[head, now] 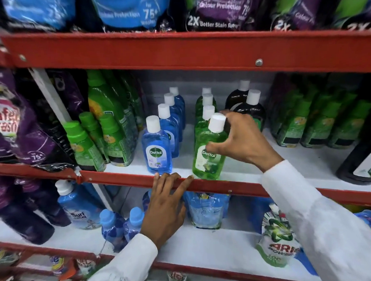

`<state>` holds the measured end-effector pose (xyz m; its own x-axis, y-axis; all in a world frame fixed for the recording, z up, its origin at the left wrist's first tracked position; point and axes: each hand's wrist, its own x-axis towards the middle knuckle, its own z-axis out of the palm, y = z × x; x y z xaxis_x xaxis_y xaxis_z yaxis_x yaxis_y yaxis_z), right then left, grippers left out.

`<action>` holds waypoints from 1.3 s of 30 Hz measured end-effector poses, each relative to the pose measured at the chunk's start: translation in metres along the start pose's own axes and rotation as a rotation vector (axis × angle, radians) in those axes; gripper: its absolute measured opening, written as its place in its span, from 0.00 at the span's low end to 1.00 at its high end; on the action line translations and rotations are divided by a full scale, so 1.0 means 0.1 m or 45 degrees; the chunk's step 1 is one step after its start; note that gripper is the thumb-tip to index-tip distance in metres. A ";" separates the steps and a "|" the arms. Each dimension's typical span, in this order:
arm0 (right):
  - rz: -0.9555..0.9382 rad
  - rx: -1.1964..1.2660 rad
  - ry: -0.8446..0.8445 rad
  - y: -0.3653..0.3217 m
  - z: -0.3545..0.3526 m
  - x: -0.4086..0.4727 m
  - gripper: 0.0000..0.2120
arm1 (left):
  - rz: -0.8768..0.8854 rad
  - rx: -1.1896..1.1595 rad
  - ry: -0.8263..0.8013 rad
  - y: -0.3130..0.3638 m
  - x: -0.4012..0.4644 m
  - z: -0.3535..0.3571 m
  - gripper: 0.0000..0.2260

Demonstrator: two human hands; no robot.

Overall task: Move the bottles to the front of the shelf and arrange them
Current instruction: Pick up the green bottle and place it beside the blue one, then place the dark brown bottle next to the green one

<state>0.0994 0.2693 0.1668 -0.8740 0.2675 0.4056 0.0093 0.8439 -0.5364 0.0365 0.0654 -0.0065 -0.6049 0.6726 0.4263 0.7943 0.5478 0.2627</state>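
Note:
On the middle shelf [288, 170] a green Dettol bottle [209, 160] with a white cap stands at the front edge. My right hand [239, 138] grips it by the shoulder, just below the cap. Behind it runs a row of green bottles [206, 114]. To the left, a row of blue Dettol bottles [156, 148] runs from front to back. Two dark bottles [251, 110] stand at the back right. My left hand [164, 207] rests with its fingers apart on the red front rail [118, 177], holding nothing.
Green bottles [84, 142] crowd the left of the shelf, with purple pouches [11, 126] beyond. More green packs [320, 124] and a dark bottle [364, 162] sit on the right. Pouches fill the shelf above; blue bottles [120, 226] and pouches stand below.

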 end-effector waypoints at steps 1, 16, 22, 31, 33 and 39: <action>-0.014 -0.015 -0.011 0.00 0.02 0.04 0.22 | 0.000 -0.004 -0.006 0.00 -0.01 0.00 0.35; 0.018 0.068 -0.110 0.30 0.19 0.05 0.37 | -0.056 0.170 0.016 0.18 0.00 0.07 0.34; 0.049 0.167 0.326 0.66 0.09 -0.56 0.30 | 0.200 0.041 0.123 0.56 0.10 0.27 0.29; 0.490 -0.227 1.179 1.66 -0.39 -1.12 0.38 | 0.259 -0.019 0.211 0.91 0.30 0.52 0.25; 0.625 -0.247 1.241 1.93 -0.55 -1.16 0.44 | 0.211 -0.019 0.204 0.93 0.32 0.55 0.25; 0.931 -0.148 1.133 2.48 -0.82 -1.14 0.57 | 0.148 -0.076 0.145 0.98 0.29 0.52 0.24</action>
<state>0.2415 0.4861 0.0482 0.0091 0.9032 0.4290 0.4564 0.3780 -0.8055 0.0933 0.1643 -0.0131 -0.5008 0.6671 0.5515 0.8627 0.4366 0.2553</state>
